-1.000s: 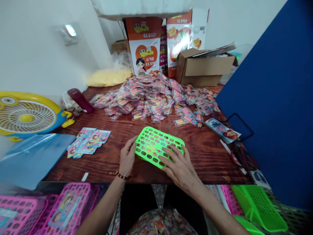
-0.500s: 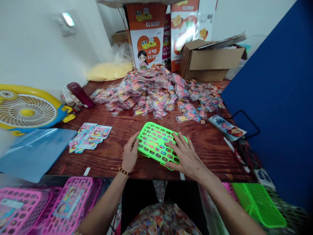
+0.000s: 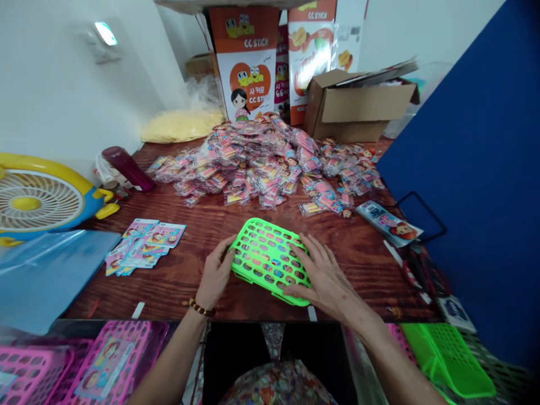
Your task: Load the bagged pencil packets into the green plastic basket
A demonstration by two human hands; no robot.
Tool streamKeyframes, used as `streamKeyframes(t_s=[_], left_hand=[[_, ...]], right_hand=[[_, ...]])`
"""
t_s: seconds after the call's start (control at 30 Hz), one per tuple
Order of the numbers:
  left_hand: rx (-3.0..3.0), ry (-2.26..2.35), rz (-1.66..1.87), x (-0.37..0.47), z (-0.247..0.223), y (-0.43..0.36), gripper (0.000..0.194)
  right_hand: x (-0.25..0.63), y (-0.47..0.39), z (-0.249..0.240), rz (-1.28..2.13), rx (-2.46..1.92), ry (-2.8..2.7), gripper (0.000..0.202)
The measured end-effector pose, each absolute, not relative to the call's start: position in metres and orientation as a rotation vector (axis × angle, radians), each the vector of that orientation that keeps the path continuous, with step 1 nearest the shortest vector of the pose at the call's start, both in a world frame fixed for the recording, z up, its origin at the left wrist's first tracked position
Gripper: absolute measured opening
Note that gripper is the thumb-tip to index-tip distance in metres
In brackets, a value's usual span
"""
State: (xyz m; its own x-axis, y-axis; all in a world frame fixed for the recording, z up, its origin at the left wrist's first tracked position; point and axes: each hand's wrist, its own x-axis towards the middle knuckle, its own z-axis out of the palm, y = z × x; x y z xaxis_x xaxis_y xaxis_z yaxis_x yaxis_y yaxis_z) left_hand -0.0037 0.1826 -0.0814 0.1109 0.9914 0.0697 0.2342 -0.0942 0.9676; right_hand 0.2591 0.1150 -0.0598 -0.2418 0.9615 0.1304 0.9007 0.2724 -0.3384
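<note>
The room was evenly bright; a wall lamp glowed at upper left, and wide-angle distortion and blur smeared the frame's corners.

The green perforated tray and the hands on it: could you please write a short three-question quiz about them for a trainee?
1. True or false: the green perforated tray lies on the wooden table.
2. Which hand wears a beaded bracelet?
A. the left hand
B. the right hand
C. neither
3. Fill in: the pile of pink packets lies on the ___ side of the tray, away from the person.

Key
1. True: it lies there, with a hand at each end.
2. A: the bracelet sits at the left wrist.
3. Far: the pile lies between the tray and the cardboard boxes.
</note>
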Motion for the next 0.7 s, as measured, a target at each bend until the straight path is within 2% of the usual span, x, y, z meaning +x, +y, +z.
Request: streamKeyframes(t_s=[0.07, 0.2, 0.37, 0.6, 0.7], left_hand=[[1.648, 1.229, 0.975, -0.005, -0.079, 0.186, 0.045], [2.141, 1.211, 0.698, -0.013, -0.069, 0.198, 0.048], [2.589, 1.429, 0.418, -0.003, -0.045, 0.223, 0.042], [2.480, 1.081, 0.371, 0.054, -0.040, 0.276, 0.026], [2.422, 1.045, 0.376, 0.058, -0.046, 0.286, 0.026]], right_hand=[[0.259, 0.117, -0.058, 0.329, -1.712, -2.195, 0.080], [0.256, 0.121, -0.055, 0.389, -1.784, -2.162, 0.084], [0.252, 0.123, -0.049, 0.375, -1.853, -2.191, 0.085], [0.254, 0.122, -0.043, 0.349, -1.809, -2.182, 0.079], [0.255, 0.121, -0.052, 0.316, -1.754, -2.129, 0.073]])
